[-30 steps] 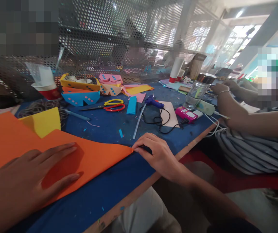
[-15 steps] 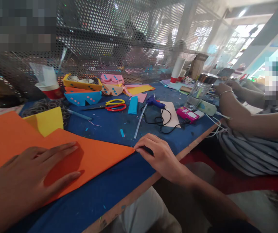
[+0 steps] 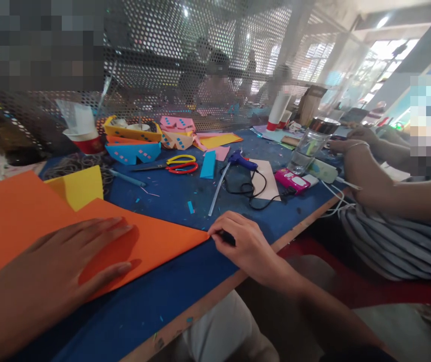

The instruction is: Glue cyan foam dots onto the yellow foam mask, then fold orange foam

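A large folded sheet of orange paper (image 3: 163,239) lies along the near left of the blue table, narrowing to a point on the right. Flat on it rests my left hand (image 3: 76,256), fingers stretched out and spread. My right hand (image 3: 243,246) pinches the paper's pointed tip between thumb and forefinger near the table edge. A piece of yellow paper (image 3: 82,186) stands behind the orange sheet. Beyond my right hand lie a blue glue gun (image 3: 242,161) with a clear glue stick (image 3: 218,193) and a folded blue paper strip (image 3: 208,165).
Scissors (image 3: 181,165) with red and yellow handles lie mid-table beside a blue pen (image 3: 128,177). Folded paper pieces (image 3: 134,152) and a paper cup (image 3: 83,141) stand at the back. A glass bottle (image 3: 311,143) and pink power strip (image 3: 293,181) are near a co-worker's arm (image 3: 369,166).
My left hand has slid slightly right and up across the orange paper. The right hand keeps its pinch on the tip. The view has shifted a little.
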Motion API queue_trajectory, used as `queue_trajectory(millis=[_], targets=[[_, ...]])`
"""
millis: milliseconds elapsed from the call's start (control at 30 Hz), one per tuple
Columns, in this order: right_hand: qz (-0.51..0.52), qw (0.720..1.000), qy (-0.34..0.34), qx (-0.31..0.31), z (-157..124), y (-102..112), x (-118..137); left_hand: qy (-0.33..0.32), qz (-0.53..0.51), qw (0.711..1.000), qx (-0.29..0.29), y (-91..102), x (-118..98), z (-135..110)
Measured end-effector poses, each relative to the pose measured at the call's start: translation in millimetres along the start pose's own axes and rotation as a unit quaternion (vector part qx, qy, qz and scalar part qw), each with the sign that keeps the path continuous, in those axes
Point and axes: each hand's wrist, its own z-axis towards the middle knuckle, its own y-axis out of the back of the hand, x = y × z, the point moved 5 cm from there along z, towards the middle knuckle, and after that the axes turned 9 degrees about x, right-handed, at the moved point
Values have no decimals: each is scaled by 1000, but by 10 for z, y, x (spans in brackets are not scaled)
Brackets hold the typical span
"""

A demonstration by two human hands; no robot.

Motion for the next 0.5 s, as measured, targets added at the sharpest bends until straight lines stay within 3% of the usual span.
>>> queue_trajectory(millis=[100, 300, 500], targets=[[-2, 1000, -6, 7, -8, -11, -16, -30, 33, 999, 3, -20, -43, -21], [-7, 1000, 5, 14, -35, -62, -71, -9, 21, 999, 25, 91, -179, -58], [-9, 1000, 13, 5, -57, -82, -99, -26, 6, 1000, 11, 135, -245, -83]])
